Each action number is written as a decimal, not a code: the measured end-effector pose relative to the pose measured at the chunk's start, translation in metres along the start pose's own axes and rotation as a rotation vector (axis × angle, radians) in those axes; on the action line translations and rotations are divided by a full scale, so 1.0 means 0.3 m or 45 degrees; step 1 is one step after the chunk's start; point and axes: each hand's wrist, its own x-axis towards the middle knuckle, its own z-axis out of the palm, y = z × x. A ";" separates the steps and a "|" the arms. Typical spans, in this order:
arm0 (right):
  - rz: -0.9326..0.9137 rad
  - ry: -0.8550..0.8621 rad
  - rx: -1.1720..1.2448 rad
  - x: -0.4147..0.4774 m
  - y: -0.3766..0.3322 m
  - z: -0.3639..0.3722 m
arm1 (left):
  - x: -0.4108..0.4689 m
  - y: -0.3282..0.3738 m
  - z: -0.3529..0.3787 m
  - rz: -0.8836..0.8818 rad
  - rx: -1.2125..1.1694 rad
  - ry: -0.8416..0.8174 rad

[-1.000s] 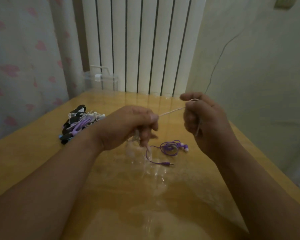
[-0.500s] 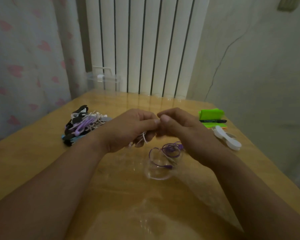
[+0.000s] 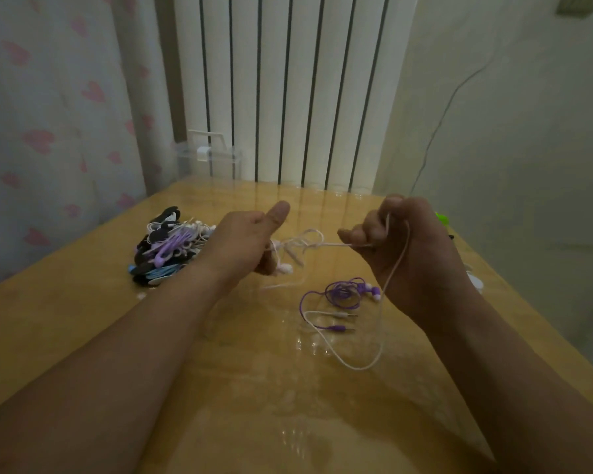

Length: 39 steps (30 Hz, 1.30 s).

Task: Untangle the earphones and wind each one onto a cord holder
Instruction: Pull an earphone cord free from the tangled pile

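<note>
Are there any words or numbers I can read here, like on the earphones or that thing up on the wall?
No text can be read in this picture.
White earphones: no lettering shows.
Purple earphones: no lettering shows.
Pile of cord holders: no lettering shows.
Wall plate: too blurred to tell.

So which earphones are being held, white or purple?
The white-corded earphones, stretched between left hand and right hand; the purple-corded earphones lie loose on the wooden table.

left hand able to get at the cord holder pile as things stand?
Reach looks fine: the cord holder pile lies just beside the left hand, nothing between. But its grip is full of the white earphones, also held by the right hand, so probably not yet.
</note>
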 end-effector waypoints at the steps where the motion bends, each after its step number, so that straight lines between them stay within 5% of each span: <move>1: 0.010 0.018 0.024 -0.004 -0.002 0.005 | 0.005 -0.004 -0.007 0.019 0.013 0.073; 4: 0.006 0.110 -0.101 0.004 0.004 -0.013 | 0.010 -0.006 -0.017 0.078 -0.008 0.176; 7: -0.071 0.171 -0.743 0.015 0.020 -0.061 | 0.016 -0.003 -0.032 0.091 -0.214 0.245; 10: 0.039 -0.045 -1.479 0.002 0.022 -0.067 | 0.034 -0.006 -0.065 0.069 -0.401 0.350; 12: 0.206 -0.273 -1.637 -0.012 0.013 -0.051 | 0.044 -0.015 -0.076 0.057 -0.427 0.467; 15: 0.303 -0.467 -1.477 -0.025 -0.012 -0.037 | 0.048 -0.017 -0.071 0.004 -0.320 0.683; 18: 0.242 -0.417 -1.350 -0.023 -0.015 -0.052 | 0.040 -0.024 -0.069 0.145 -0.031 0.778; 20: 0.198 -0.345 -1.373 -0.018 -0.006 -0.059 | 0.021 -0.011 -0.047 0.394 0.196 0.665; 22: 0.164 -0.267 -1.367 -0.013 0.003 -0.061 | -0.017 0.023 -0.004 0.598 0.247 0.339; 27: 0.068 -0.235 -1.293 -0.003 0.005 -0.080 | -0.074 0.046 0.068 0.537 0.455 -0.504; 39: 0.174 -0.223 -0.982 0.003 0.013 -0.080 | -0.066 0.045 0.057 0.364 0.003 -0.387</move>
